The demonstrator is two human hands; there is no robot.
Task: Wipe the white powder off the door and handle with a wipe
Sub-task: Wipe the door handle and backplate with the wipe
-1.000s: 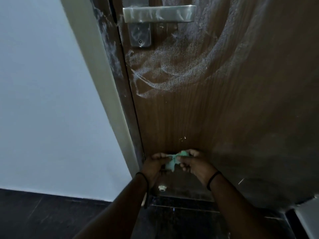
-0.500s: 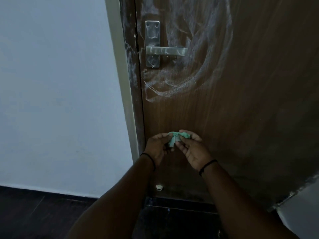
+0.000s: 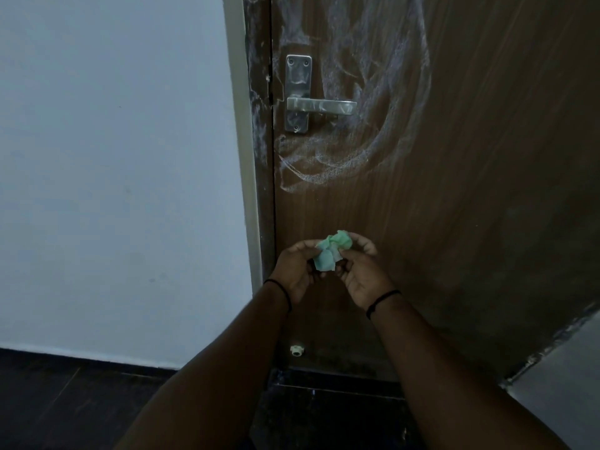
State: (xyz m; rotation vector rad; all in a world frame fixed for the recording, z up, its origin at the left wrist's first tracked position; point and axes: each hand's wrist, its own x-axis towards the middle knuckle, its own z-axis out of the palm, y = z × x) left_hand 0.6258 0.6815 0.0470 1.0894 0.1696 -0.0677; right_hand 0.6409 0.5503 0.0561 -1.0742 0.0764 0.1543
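A brown wooden door [image 3: 454,222] fills the right half of the view. White powder [image 3: 341,164] lies in swirls around and below its metal lever handle [image 3: 319,106], and the handle and its plate are dusted too. A crumpled green wipe [image 3: 331,251] sits between my left hand [image 3: 297,269] and my right hand [image 3: 362,271], both gripping it with the fingertips. The hands are well below the handle, a short way in front of the door.
A pale door frame [image 3: 243,157] with a powdered dark edge runs down left of the door, beside a white wall [image 3: 113,157]. A small white stopper [image 3: 297,350] sits low on the door. The floor [image 3: 65,401] is dark.
The view has tilted up and pulled back, so the whole handle and more powder show. My hands have risen with the wipe and loosened it, showing more of it.
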